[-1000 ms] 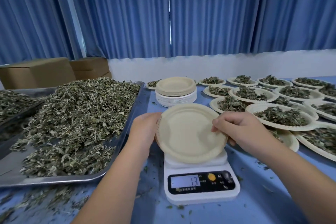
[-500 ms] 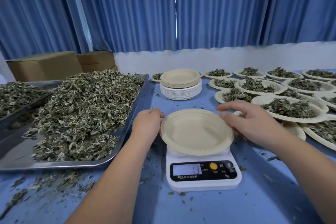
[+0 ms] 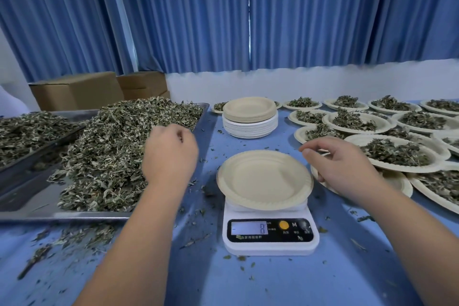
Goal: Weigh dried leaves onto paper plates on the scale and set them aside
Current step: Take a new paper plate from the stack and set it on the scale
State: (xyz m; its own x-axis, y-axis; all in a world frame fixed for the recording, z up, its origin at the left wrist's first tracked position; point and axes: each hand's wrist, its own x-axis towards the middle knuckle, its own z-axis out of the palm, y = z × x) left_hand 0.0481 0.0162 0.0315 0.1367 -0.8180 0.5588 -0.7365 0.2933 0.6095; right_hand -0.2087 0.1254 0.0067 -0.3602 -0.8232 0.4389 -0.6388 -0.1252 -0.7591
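- Loose leaf crumbs [image 3: 74,238] lie scattered over the blue table [image 3: 347,268] at the near edge.
- A white scale [image 3: 270,243] stands in the middle of the table. Its dark front panel has a lit display and a yellow button.
- An empty paper plate [image 3: 264,179] sits flat on the scale with neither hand touching it.
- The right hand [image 3: 345,166] hovers just right of that plate, above another partly hidden plate. Its fingers are loosely bent, thumb and forefinger reach forward, and it holds nothing.
- The left hand [image 3: 171,154] hangs left of the scale over the near edge of the leaf heap. Its fingers are curled inward, and I cannot tell whether they hold any leaves.
- The dried leaves [image 3: 119,156] are piled high in a metal tray [image 3: 74,216] on the left.
- A second tray [image 3: 37,146] further left also holds leaves.
- Filled plates [image 3: 395,154] spread across the right side, several overlapping at the rims.
- A stack of empty plates [image 3: 249,117] stands behind the scale, well apart from it.
- Cardboard boxes [image 3: 79,89] sit behind the trays.
- Blue curtains [image 3: 298,20] hang along the far wall.
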